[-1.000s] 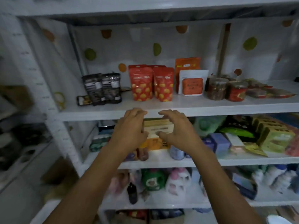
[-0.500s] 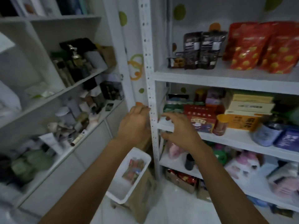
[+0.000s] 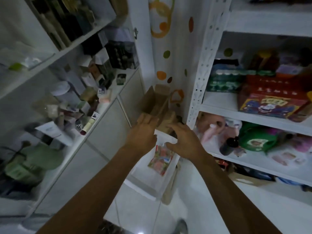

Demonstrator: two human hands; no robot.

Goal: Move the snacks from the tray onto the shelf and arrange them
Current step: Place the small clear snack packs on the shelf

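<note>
the tray (image 3: 143, 174) looks like smooth white plastic. in it, the snack packet (image 3: 161, 157) is glossy printed film. behind the tray, an open box (image 3: 157, 102) is matt brown cardboard. right of the tray, the shelf upright (image 3: 202, 65) is white-painted perforated metal. below the tray, the floor tiles (image 3: 140, 217) are glossy.

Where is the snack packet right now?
Head view, centre: the snack packet lies in the white tray, below the right hand, left of the shelf post.
</note>
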